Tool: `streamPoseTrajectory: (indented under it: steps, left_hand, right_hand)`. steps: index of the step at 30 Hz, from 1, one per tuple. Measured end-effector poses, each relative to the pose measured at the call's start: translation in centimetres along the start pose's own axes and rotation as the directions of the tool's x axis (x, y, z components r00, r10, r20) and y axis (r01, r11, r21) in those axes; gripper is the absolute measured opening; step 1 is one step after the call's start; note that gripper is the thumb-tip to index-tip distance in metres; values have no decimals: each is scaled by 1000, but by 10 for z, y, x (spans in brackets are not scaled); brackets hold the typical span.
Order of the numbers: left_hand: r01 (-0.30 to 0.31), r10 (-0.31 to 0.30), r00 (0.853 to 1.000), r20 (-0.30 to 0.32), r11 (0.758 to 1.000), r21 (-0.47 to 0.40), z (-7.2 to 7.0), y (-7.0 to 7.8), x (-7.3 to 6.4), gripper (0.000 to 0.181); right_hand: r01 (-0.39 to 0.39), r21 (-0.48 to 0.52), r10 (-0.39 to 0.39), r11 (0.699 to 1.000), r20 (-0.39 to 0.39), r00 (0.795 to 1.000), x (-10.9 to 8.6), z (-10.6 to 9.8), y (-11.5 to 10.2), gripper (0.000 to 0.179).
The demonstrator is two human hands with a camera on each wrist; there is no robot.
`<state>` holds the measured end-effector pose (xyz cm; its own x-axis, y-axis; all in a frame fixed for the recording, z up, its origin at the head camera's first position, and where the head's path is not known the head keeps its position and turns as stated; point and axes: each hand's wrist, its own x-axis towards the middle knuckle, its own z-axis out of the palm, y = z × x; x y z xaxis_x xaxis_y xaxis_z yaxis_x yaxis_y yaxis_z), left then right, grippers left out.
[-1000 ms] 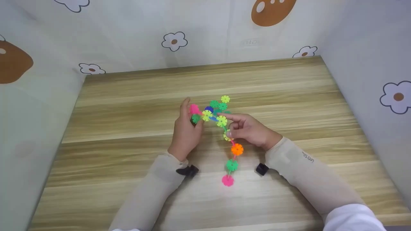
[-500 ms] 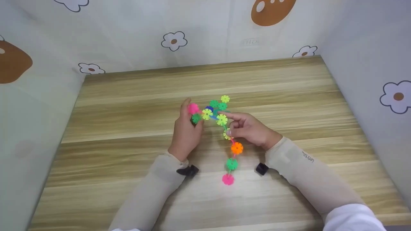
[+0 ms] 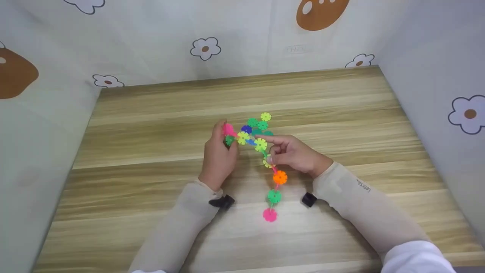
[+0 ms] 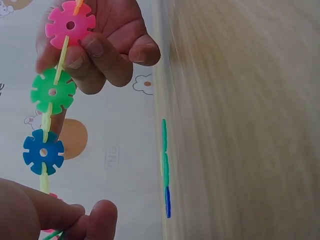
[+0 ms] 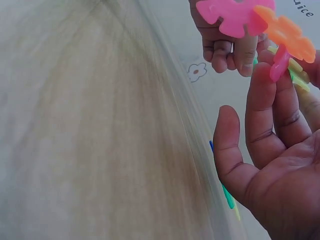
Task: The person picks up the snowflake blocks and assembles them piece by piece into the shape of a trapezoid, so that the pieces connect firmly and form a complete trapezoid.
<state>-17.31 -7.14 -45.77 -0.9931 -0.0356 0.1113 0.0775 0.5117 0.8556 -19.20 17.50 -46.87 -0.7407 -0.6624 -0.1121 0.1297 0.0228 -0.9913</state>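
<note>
A chain of notched plastic discs (image 3: 280, 177), slotted edge to face in bright colours, hangs between both hands above the table. My left hand (image 3: 219, 159) grips its left end, near a pink disc (image 3: 228, 129) and a dark green disc (image 3: 229, 140). Farther along, my right hand (image 3: 293, 153) pinches the chain at a yellow disc (image 3: 267, 161), with the index finger stretched out along the chain. The tail below carries an orange, a green and a pink disc (image 3: 270, 215). In the left wrist view, a blue disc (image 4: 43, 152) shows between the two hands.
Beyond the hands, several discs lie flat on the wooden table (image 3: 151, 125): a dark blue disc (image 3: 246, 129), green discs (image 3: 252, 122) and a yellow disc (image 3: 266, 116). Patterned walls (image 3: 242, 34) stand behind and at both sides.
The chain rises slightly, then dips again, its tail now a little lower. My left fingertips have drawn in around the pink end. My right hand keeps its pinch.
</note>
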Motion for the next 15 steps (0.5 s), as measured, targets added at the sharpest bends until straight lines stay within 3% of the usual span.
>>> streamPoseTrajectory:
  steps: [3,8,15]
  left_hand:
    - [-20,19,1000,-11,999,-36,1,-1,0,57]
    - [19,-20,1000,-5,996,-92,2,0,-1,59]
    - [14,-15,1000,-8,999,-46,2,4,-1,56]
  right_hand:
    - [6,0,-6,1000,13,1000,0,0,0,66]
    - [0,-7,0,1000,15,1000,1,-1,0,66]
    - [-15,2,15,1000,-8,1000,0,-2,1,67]
